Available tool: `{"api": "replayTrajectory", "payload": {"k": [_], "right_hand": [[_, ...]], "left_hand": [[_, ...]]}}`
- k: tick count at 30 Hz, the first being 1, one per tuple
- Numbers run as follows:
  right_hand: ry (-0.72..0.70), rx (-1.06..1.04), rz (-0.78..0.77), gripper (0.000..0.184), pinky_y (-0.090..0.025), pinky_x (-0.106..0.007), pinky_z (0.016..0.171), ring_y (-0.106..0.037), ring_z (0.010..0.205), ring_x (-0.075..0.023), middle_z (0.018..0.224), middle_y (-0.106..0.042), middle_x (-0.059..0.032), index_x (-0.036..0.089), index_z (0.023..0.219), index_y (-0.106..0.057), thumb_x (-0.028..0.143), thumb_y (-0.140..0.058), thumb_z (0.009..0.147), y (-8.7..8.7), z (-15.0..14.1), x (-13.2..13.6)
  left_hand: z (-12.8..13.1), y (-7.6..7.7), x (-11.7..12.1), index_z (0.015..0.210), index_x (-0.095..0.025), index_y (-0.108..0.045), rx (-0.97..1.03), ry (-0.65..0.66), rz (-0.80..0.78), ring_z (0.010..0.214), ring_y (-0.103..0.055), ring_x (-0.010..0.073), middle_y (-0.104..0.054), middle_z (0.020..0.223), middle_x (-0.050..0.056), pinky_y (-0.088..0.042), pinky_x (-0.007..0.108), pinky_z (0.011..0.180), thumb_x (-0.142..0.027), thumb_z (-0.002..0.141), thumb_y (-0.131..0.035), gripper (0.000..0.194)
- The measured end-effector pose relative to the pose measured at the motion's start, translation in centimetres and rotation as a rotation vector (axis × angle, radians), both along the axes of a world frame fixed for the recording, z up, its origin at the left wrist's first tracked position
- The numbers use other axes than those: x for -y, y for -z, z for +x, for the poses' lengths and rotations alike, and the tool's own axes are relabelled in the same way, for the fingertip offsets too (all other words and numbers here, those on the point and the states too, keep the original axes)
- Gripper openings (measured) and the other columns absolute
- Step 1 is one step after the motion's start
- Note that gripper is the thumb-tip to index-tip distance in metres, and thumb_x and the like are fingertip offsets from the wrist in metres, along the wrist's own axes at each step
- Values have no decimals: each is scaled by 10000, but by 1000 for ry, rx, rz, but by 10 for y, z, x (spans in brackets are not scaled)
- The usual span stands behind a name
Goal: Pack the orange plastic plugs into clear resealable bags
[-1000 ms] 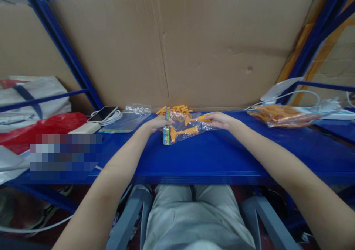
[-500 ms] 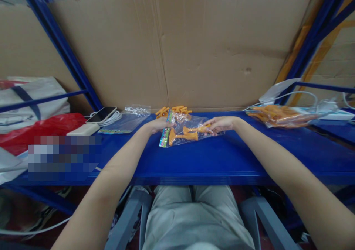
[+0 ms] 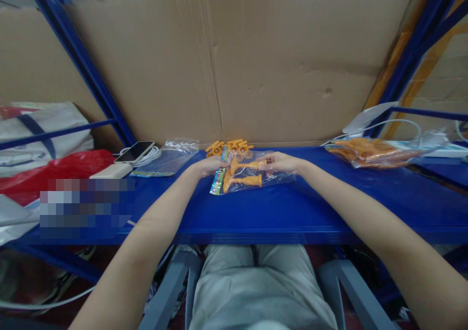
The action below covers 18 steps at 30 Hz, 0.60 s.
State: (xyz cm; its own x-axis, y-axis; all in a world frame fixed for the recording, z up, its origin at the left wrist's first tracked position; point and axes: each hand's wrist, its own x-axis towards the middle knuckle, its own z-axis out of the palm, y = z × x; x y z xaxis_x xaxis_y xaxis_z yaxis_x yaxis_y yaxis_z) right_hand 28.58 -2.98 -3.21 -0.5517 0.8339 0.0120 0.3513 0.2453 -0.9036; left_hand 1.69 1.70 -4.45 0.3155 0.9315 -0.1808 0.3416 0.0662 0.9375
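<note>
Bag [image 3: 270, 177] mid-frame over the table [image 3: 263, 213]; left hand [image 3: 212, 165] pinching its printed left edge, right hand [image 3: 280, 162] pinching the upper orange piece [image 3: 247, 165] by its right end; can't tell if those fingers are inside the film. Blue surface runs from there to the front edge, lower centre, and rightward; pile [image 3: 239, 145] behind, close to the cardboard [image 3: 292, 71].

Phone [image 3: 135, 152] on coiled white cable [image 3: 149, 158], red plastic [image 3: 75, 165], cardboard wall [image 3: 285, 67] (vertically creased)
</note>
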Motion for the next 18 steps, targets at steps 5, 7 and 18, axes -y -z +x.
{"api": "replayTrajectory", "payload": {"k": [5, 7, 18], "right_hand": [[103, -50, 104, 327, -515, -242, 614, -544, 583, -81, 822, -659, -31, 125, 1024, -672, 290, -724, 747, 9, -2, -8], [163, -92, 110, 263, -518, -238, 597, -547, 562, -80, 774, -648, -28, 116, 956, -665, 256, -732, 743, 14, -4, -11], [188, -245, -92, 183, -570, -243, 748, -649, 690, -100, 912, -679, -73, 140, 1001, -644, 169, -664, 821, 17, -6, -12]], "left_hand": [[-1, 0, -3, 829, -125, -678, 21, -38, 7, 756, -668, 183, -712, 749, 47, -519, 313, 777, -228, 712, -742, 168], [-1, -1, -1, 824, -128, -678, 35, -34, 1, 741, -671, 183, -715, 747, 46, -524, 314, 766, -235, 705, -753, 177], [5, -8, 13, 997, -154, -685, 25, 52, 56, 931, -677, 213, -740, 964, 78, -504, 332, 882, -399, 759, -713, 343]]}}
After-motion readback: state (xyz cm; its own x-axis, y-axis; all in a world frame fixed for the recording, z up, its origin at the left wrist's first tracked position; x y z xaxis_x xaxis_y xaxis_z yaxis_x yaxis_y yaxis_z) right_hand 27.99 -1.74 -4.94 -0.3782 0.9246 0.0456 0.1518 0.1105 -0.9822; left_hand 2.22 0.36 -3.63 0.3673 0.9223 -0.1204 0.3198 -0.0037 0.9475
